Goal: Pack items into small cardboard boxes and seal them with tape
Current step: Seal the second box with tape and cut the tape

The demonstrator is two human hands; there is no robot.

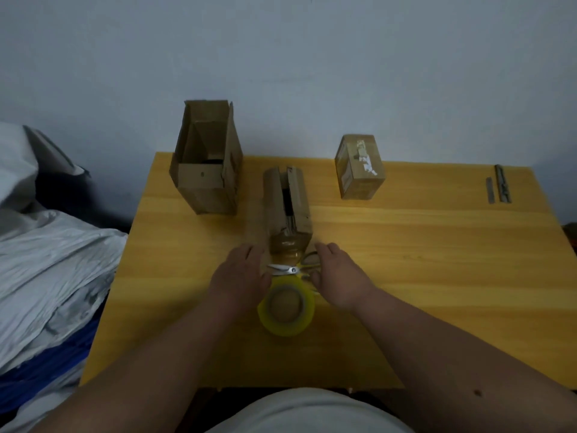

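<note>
At the centre of the frame a long, narrow brown cardboard box (288, 207) lies on the yellow wooden surface (421, 260), its top flaps nearly closed with a dark slit between them and its near end wrapped in glossy clear tape. A strip of that tape runs from the box's near end down toward a roll of yellowish clear packing tape (286, 307), which lies flat on the surface just below the box.

Across the strip, between box and roll, sits a pair of scissors with silver blades and yellow handles (293, 269). The right hand (338, 278) grips the handles, its fingers curled through and around the loops; the blades point toward the left of the frame and appear slightly parted. The left hand (242, 273) lies just left of the blades, fingers loosely bent beside the box's near corner; whether it pinches the tape strip cannot be told.

In the upper middle left stands a larger open brown cardboard box (206, 164) with its flaps raised, something dark inside. In the upper right of the surface stands a small closed brown cardboard box (359, 167) with torn white label scraps on top. Near the far right edge lie two thin grey metal strips (499, 184). Crumpled white plastic sheeting (46, 260) fills the left of the frame, off the surface.
</note>
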